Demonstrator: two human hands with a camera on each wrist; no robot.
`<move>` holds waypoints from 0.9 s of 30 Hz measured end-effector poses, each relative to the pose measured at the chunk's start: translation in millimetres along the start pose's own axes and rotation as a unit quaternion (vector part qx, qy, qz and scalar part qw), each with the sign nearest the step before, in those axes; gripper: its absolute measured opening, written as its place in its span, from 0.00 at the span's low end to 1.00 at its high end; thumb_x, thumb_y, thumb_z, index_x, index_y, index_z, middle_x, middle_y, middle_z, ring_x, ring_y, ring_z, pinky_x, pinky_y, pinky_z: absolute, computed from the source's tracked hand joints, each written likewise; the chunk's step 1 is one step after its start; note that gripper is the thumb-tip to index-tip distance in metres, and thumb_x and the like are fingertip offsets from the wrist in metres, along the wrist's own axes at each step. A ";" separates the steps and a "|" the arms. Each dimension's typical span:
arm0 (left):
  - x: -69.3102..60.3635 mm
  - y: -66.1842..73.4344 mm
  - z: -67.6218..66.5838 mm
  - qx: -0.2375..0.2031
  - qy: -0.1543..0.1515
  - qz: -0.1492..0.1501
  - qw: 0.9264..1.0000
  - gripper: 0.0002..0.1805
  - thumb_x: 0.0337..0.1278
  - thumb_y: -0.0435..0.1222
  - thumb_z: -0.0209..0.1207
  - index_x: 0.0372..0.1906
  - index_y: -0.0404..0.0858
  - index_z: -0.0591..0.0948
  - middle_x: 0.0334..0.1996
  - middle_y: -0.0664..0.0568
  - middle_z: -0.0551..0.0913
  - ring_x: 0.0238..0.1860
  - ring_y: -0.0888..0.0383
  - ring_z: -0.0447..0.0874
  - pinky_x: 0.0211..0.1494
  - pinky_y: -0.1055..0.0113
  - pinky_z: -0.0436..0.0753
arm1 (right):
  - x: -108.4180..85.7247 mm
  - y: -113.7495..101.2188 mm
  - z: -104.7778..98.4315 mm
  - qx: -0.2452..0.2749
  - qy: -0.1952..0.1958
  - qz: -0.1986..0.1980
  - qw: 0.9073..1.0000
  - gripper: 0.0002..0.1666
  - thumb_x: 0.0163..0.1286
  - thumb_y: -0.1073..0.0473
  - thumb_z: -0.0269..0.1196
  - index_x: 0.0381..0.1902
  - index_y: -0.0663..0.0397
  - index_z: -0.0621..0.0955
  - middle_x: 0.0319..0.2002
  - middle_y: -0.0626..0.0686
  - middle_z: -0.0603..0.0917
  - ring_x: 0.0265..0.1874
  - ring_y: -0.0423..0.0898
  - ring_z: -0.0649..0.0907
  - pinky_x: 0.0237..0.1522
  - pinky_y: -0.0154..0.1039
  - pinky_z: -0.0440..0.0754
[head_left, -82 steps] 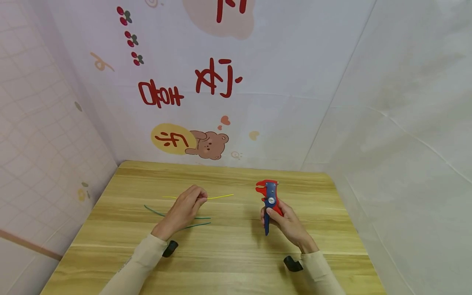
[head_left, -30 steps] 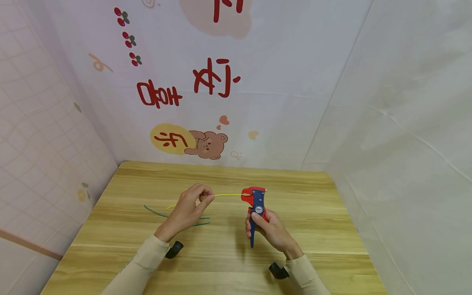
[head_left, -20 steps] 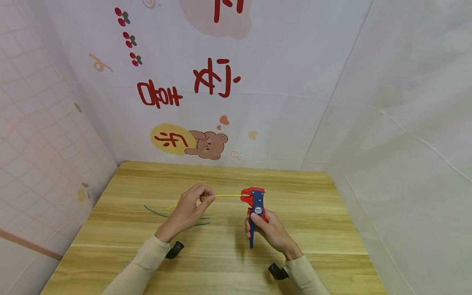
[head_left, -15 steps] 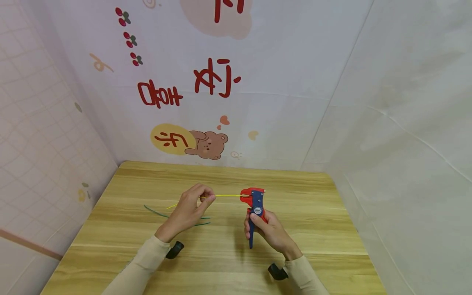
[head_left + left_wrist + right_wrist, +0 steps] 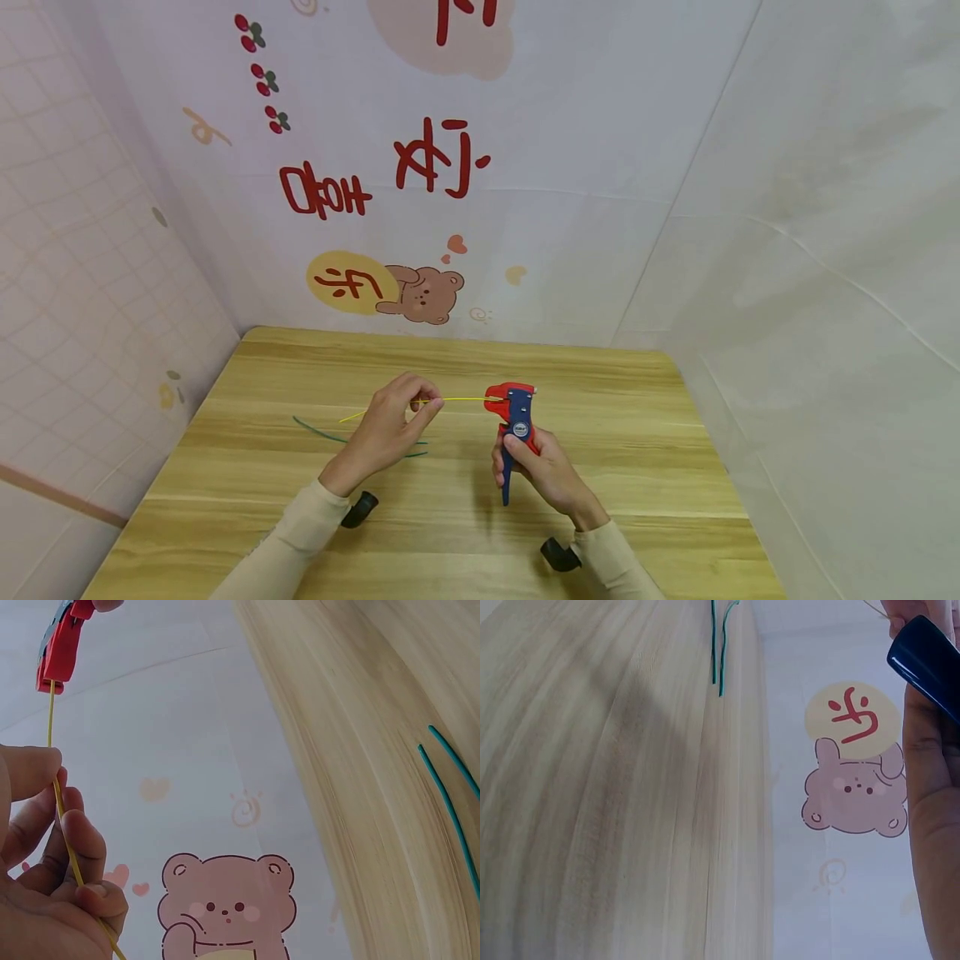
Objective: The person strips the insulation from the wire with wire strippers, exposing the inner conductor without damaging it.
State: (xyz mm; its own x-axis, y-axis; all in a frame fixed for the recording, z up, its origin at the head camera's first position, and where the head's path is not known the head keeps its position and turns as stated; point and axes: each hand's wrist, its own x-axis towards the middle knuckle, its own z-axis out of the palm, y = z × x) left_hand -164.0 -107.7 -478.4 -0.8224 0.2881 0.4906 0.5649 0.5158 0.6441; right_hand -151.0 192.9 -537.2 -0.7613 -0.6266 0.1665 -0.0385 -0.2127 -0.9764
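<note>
My left hand (image 5: pixel 390 421) pinches a yellow wire (image 5: pixel 465 398) between thumb and index finger, its tail trailing out to the left. In the left wrist view, the wire (image 5: pixel 51 716) runs from the fingertips up to the red nose of the tool. My right hand (image 5: pixel 547 471) grips red and blue wire strippers (image 5: pixel 517 408) by the handles, nose pointing left. The wire's right end sits in the mouth of the strippers; how deep it goes I cannot tell. In the right wrist view only a dark blue handle (image 5: pixel 930 664) of the tool shows.
Two green wires (image 5: pixel 322 432) lie on the wooden table (image 5: pixel 450 533), partly hidden under my left hand. A white wall sheet (image 5: pixel 585 250) with printed figures hangs behind the table's far edge. Black wrist mounts (image 5: pixel 561 555) stick out near both sleeves.
The right hand has brought the strippers leftward to the yellow wire, which the left hand lifted off the table. Over the last half second both drift slightly closer together.
</note>
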 end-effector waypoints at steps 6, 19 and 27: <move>0.6 -0.8 2.1 0.001 0.003 0.009 1.000 0.03 0.78 0.31 0.70 0.44 0.42 0.87 0.39 0.55 0.86 0.40 0.63 0.80 0.44 0.66 0.84 | 1.2 0.2 2.3 -0.001 0.000 -0.002 1.000 0.21 0.97 0.60 0.44 0.58 0.80 0.69 0.40 0.52 0.82 0.38 0.41 0.87 0.49 0.37 0.92; 0.2 -0.4 1.3 -0.001 0.001 0.012 1.000 0.04 0.77 0.31 0.71 0.43 0.42 0.88 0.38 0.56 0.86 0.39 0.64 0.80 0.44 0.67 0.84 | 1.9 0.1 5.2 -0.007 0.004 0.003 1.000 0.23 0.97 0.60 0.44 0.57 0.85 0.67 0.39 0.52 0.82 0.37 0.41 0.87 0.49 0.37 0.92; 0.6 -1.1 2.0 -0.001 0.003 0.012 1.000 0.04 0.76 0.30 0.71 0.43 0.42 0.88 0.37 0.56 0.85 0.38 0.64 0.79 0.44 0.69 0.83 | 2.0 0.9 4.4 -0.012 0.006 0.001 1.000 0.23 0.97 0.60 0.44 0.55 0.83 0.71 0.38 0.56 0.81 0.36 0.40 0.87 0.47 0.36 0.92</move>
State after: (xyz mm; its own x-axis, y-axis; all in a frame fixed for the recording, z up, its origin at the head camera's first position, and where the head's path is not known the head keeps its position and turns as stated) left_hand -165.3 -106.5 -480.0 -0.8077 0.2966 0.5096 0.5854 0.5063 0.6332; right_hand -149.7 188.1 -537.2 -0.7689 -0.6184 0.1625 -0.0514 -0.1935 -0.9798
